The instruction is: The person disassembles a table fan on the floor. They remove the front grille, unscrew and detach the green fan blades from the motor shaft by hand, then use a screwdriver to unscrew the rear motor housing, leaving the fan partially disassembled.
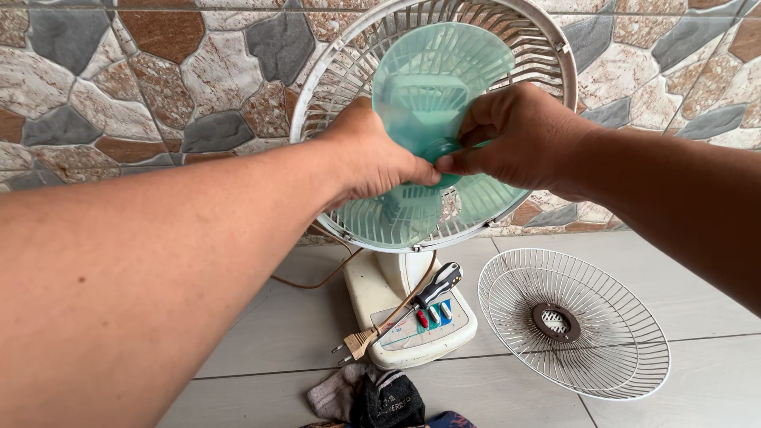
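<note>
Colours around the fan

The blade (436, 95) is see-through pale teal; the rear guard (333, 71), base (372, 293) and loose front grille (574, 323) are off-white, the grille with a brown hub. The screwdriver (436, 287) handle is black and white, the cord (317, 281) tan, the wall (158, 79) a patchwork of grey, brown and cream stone, the floor (674, 285) pale grey tile.

The hub of the translucent teal plastic fan blade (441, 87) is hidden behind the left hand (372, 154) and right hand (519, 135), so what the fingertips pinch cannot be told. The white round rear fan guard (547, 47) is cut off by the top edge. The dark crumpled cloth (380, 396) runs off the bottom edge. Both forearms leave the picture.
</note>
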A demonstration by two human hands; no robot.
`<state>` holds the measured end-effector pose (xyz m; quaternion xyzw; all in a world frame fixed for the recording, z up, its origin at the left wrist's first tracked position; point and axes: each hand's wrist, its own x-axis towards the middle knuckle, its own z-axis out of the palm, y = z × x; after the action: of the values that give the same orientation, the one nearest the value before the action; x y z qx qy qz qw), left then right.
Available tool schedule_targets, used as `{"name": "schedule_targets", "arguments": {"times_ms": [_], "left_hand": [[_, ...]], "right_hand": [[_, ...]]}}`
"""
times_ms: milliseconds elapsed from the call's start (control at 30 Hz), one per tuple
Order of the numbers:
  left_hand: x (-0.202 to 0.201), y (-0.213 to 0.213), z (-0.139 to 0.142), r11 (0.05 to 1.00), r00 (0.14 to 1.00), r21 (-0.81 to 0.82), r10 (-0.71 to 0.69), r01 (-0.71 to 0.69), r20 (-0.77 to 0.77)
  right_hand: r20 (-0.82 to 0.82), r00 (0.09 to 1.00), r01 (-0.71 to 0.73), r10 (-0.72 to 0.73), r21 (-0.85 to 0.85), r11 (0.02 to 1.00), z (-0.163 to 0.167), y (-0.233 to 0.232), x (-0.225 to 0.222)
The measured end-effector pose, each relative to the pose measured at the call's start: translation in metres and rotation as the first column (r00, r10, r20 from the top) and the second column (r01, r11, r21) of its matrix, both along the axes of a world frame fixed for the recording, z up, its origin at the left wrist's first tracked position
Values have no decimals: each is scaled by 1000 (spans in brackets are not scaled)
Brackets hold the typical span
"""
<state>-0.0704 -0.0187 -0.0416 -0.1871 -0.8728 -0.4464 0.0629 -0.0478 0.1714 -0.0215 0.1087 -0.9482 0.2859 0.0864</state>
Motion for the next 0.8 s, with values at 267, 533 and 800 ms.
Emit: {"name": "schedule_targets", "arguments": {"times_ms": [267, 533, 800], "left_hand": [[3, 1, 3, 1000, 1000, -10, -10, 10, -3], [-7, 1, 32, 954, 1000, -297, 30, -31, -7], [0, 0, 5, 1000, 1000, 2, -15, 15, 12]], "right_hand": [[10, 1000, -27, 27, -43, 999, -1, 2, -2], [114, 993, 16, 18, -290, 957, -14, 1, 0], [39, 999, 36, -37, 23, 999, 4, 0, -2]]}}
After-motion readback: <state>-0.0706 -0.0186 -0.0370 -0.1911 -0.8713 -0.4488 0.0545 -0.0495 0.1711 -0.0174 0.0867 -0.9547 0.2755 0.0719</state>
